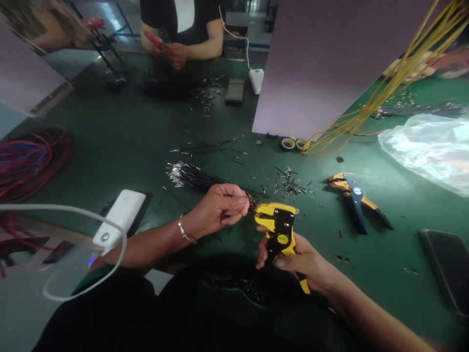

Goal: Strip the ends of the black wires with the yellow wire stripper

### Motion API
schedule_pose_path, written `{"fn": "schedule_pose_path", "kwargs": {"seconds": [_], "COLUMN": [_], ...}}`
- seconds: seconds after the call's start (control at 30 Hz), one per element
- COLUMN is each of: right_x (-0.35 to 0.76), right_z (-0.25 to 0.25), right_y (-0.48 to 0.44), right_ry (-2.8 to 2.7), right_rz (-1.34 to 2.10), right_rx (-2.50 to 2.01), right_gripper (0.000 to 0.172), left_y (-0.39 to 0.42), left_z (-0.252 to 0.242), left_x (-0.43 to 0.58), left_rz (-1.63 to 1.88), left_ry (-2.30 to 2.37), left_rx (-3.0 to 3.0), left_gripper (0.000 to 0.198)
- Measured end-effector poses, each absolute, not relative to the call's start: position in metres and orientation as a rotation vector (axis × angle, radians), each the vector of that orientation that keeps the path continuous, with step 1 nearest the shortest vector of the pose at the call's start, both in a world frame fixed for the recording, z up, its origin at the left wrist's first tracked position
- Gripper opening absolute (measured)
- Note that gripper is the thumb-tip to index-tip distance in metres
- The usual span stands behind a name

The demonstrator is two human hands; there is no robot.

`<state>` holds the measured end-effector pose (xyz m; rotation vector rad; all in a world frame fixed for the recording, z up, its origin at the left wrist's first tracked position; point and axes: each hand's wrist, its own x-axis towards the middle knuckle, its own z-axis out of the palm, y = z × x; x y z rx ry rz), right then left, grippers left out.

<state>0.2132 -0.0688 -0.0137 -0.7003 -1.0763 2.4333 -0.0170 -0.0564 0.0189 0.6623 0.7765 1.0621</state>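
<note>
A person's left hand (220, 208), a thin metal bangle at the wrist, is clamped between thumb and fingers on a thick bundle of silver-tipped black wires (190, 177), held above the near part of a green desk (110, 127). The right hand (293, 259) is closed around the handles of a yellow-and-black wire stripper (280, 230), its head just beside the pinched wire ends; whether any wire lies inside its jaws cannot be told from this view.

A loosening pinch could let the thin wires splay and slip out of line with the tool. A white charging cable (73, 209), running from a white power bank (119, 217) at the desk's left side and crossing the left forearm, could snag if the arm pulls back. Small cut pieces of wire (289, 185), scattered in front of the hands, could get mixed in among the bundle.

Toward the right edge of the desk lies a crumpled clear plastic bag (425, 151), its contents impossible to make out. Beside it rest a blue-and-yellow pair of pliers (353, 200) and a spray of long yellow wires (366, 115). At the far edge, a co-worker's hands (178, 55) hold a red-handled tool (152, 39).
</note>
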Motion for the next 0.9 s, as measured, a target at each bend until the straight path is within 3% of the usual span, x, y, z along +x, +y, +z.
{"fn": "schedule_pose_path", "kwargs": {"seconds": [0.6, 0.9], "right_x": [0.204, 0.205], "right_z": [-0.023, -0.022], "right_y": [-0.072, -0.067], "right_ry": [-1.124, -1.156], "right_rz": [2.345, 2.252], "right_rx": [-0.703, -0.789], "right_gripper": [0.054, 0.037], "left_y": [-0.056, -0.056], "left_z": [0.019, 0.017], "left_x": [-0.016, -0.016], "left_rz": [1.085, 1.113], "left_ry": [0.781, 0.800], "left_rx": [0.623, 0.664], "left_gripper": [0.021, 0.021]}}
